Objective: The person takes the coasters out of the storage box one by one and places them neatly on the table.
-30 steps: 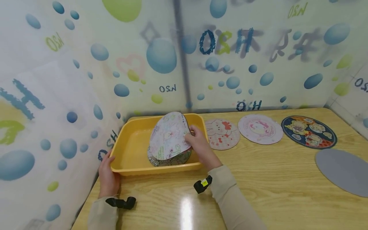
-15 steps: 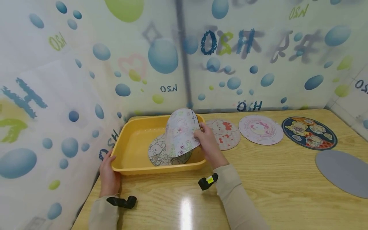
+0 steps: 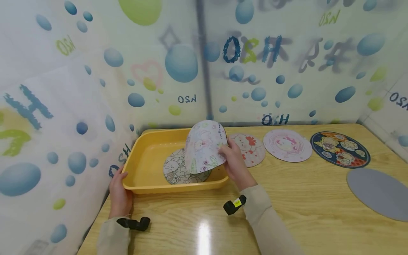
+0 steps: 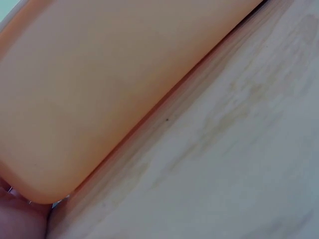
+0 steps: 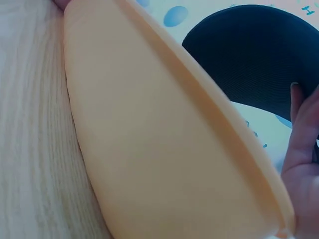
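At the front left corner of a yellow plastic tray [image 3: 143, 190], my left hand [image 3: 120, 194] grips the rim, the thumb on top. My right hand [image 3: 236, 161] pinches the right edge of a round white mat [image 3: 204, 147] with coloured line drawings. That mat is raised, bent and tilted over the tray's right part; its underside [image 5: 249, 55] shows dark and ribbed in the right wrist view. Below it in the tray lies another round mat [image 3: 173, 168] with outlined cartoon animals, partly covered. The left wrist view shows mostly the tray's outer wall [image 4: 99, 89].
On the wooden table [image 3: 287, 198], right of the tray, lie a bunny mat [image 3: 251, 150], a pink and white mat [image 3: 287, 145], a dark blue mat [image 3: 340, 148] and a plain grey one [image 3: 379, 193]. A bubble-print curtain [image 3: 153, 71] stands behind and at the left.
My right hand has moved right, drawing the white mat up and off more of the mat below, whose animal drawings now show. The left hand stays on the tray corner.
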A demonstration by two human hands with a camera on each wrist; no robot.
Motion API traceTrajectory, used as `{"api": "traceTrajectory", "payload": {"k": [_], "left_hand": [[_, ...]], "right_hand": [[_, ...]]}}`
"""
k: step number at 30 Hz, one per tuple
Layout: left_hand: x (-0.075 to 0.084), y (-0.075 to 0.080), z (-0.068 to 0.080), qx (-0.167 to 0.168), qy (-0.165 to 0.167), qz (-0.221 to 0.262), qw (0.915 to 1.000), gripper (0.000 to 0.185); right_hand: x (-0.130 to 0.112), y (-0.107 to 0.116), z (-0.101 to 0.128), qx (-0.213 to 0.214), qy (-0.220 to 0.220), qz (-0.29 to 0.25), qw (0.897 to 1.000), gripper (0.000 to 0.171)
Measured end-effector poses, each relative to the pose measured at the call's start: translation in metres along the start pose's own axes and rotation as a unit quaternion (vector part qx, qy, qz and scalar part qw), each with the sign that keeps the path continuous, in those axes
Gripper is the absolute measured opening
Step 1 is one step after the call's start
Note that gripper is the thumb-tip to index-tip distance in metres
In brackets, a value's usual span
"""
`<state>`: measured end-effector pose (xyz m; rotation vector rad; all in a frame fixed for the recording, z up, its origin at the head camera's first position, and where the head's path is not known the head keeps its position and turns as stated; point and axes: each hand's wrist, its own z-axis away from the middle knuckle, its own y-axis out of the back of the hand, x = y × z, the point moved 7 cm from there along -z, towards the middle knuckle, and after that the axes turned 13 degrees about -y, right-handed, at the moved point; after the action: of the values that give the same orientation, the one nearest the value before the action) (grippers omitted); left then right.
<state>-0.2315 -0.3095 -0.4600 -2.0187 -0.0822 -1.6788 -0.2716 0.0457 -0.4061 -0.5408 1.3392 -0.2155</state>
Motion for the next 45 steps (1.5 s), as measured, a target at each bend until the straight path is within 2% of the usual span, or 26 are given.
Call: {"api": "traceTrajectory", "payload": {"k": [4, 10, 18, 24, 34, 40, 45], "left_hand": [[-0.002, 0.000, 0.001, 0.001, 0.007, -0.005, 1.0000, 0.043], [-0.005, 0.000, 0.003, 0.008, 0.011, -0.005, 0.9999, 0.044], [-0.006, 0.000, 0.007, 0.012, 0.016, -0.012, 0.9997, 0.043], [-0.006, 0.000, 0.006, 0.021, 0.010, 0.011, 0.9997, 0.043], [-0.008, 0.000, 0.003, 0.033, 0.010, -0.007, 0.9994, 0.042], [-0.006, 0.004, -0.001, 0.068, 0.000, -0.047, 0.9965, 0.040], [-0.004, 0.005, -0.002, 0.097, -0.004, -0.062, 0.9933, 0.039]], "right_hand": [[0.003, 0.005, 0.003, -0.008, -0.014, -0.041, 0.999, 0.060], [0.004, 0.009, 0.009, -0.023, -0.026, -0.072, 0.997, 0.054], [0.001, 0.018, 0.017, -0.032, -0.043, -0.074, 0.996, 0.056], [-0.006, 0.028, 0.023, -0.025, -0.040, -0.068, 0.997, 0.056], [-0.019, 0.051, 0.034, -0.027, -0.027, -0.056, 0.998, 0.052], [-0.027, 0.066, 0.038, -0.025, -0.017, -0.043, 0.999, 0.053], [-0.031, 0.086, 0.045, -0.006, -0.025, -0.030, 0.999, 0.052]]}}
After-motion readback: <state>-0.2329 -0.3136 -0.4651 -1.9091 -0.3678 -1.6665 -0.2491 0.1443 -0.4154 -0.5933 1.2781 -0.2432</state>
